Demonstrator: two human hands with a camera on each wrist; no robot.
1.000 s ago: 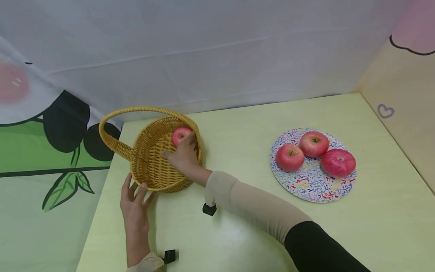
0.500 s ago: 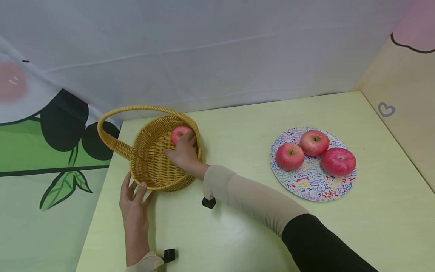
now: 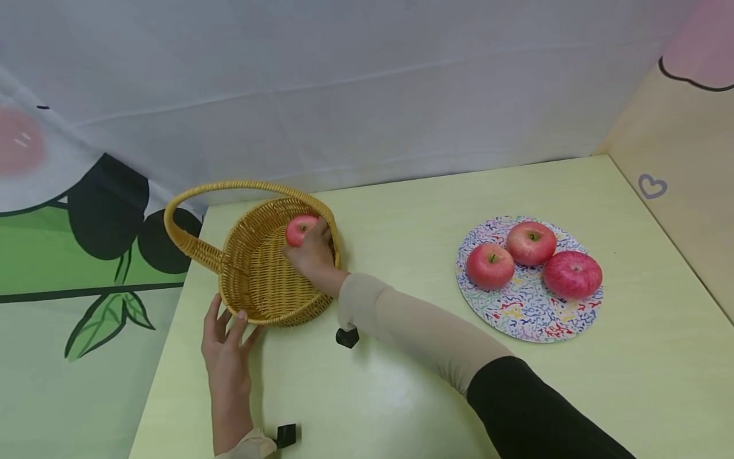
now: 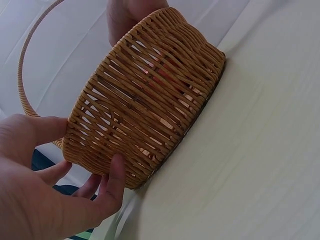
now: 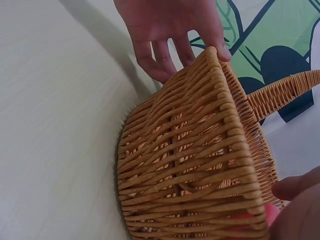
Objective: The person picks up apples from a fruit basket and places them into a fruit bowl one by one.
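A round yellow wicker basket (image 3: 266,274) with a tall hooped handle stands at the table's left, one red apple (image 3: 297,231) inside near its far right wall. My right hand (image 3: 315,258) reaches over the rim and holds this apple, covering its near side. My left hand (image 3: 227,360) grips the basket's near left edge. Its thumb lies at the rim and its other fingers (image 4: 117,172) press the woven outside wall. Through the weave in the left wrist view, the apple (image 4: 165,75) shows as a red patch.
On the right of the pale table (image 3: 401,236) lies a round plate (image 3: 510,312) with a colourful squiggle pattern, bearing three red apples (image 3: 531,243). A white cloth (image 3: 401,121) hangs behind the table, and a side panel (image 3: 682,210) rises at the right.
My right thumb has drawn in toward the apple, and the apple has shifted slightly left inside the basket. My left hand and the plate of apples have stayed in place.
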